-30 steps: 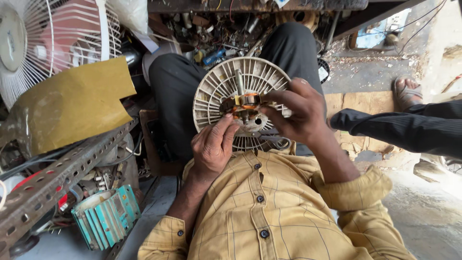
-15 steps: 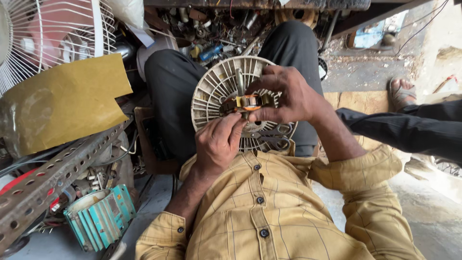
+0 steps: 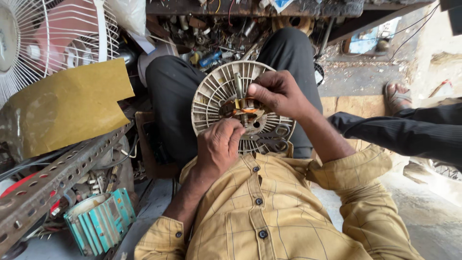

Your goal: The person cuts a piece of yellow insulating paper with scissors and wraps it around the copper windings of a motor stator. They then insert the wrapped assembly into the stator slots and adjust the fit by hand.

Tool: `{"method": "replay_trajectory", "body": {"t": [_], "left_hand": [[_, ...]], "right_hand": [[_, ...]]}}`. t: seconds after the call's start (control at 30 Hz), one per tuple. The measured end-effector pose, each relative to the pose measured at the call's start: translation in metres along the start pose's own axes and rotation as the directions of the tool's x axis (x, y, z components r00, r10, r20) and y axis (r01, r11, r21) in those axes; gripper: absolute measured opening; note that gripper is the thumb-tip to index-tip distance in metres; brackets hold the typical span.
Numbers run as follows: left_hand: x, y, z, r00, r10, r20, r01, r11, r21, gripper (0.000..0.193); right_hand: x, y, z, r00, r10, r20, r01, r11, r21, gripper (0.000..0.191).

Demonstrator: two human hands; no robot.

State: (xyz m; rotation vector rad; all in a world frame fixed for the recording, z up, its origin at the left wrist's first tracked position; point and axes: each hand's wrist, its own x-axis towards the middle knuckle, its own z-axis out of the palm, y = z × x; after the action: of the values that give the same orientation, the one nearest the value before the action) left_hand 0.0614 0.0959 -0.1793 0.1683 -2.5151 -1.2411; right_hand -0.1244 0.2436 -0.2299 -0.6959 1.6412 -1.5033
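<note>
White wire fan guard [image 3: 48, 43] stands far left of the round slotted fan casing [image 3: 226, 103], with a sheet of yellow-brown paper [image 3: 67, 108] just below it. A perforated metal angle bar [image 3: 53, 180] runs diagonally lower left of the casing; a teal finned motor housing [image 3: 98, 221] sits beneath that bar. The casing rests on the person's lap, against dark trousers. At its centre sits a small motor core [image 3: 243, 108] with copper windings (shaft upright). Left hand [image 3: 219, 147], below the casing's centre, is curled closed with fingertips pinching the core's lower side. Right hand [image 3: 276, 94], right of centre, is closed on the core's upper part. Far right of the casing, another person's dark sleeve [image 3: 409, 135] and sandalled foot [image 3: 397, 96] show.
</note>
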Motion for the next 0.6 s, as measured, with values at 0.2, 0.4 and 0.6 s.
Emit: {"method": "replay_trajectory", "body": {"t": [0.2, 0.4, 0.6], "left_hand": [[-0.009, -0.007, 0.003, 0.995, 0.092, -0.039, -0.088, 0.992, 0.096, 0.01], [-0.015, -0.016, 0.013, 0.99, 0.111, -0.084, -0.108, 0.993, 0.042, 0.009], [-0.017, -0.016, 0.015, 0.974, 0.213, -0.075, -0.2, 0.969, 0.148, 0.013]], "right_hand": [[-0.02, 0.001, -0.001, 0.914, -0.216, -0.342, 0.154, 0.968, -0.199, 0.028], [-0.071, -0.01, 0.03, 0.772, -0.475, -0.423, 0.193, 0.809, -0.556, 0.014], [-0.088, 0.0, 0.076, 0.876, -0.295, -0.381, 0.123, 0.901, -0.415, 0.012]]}}
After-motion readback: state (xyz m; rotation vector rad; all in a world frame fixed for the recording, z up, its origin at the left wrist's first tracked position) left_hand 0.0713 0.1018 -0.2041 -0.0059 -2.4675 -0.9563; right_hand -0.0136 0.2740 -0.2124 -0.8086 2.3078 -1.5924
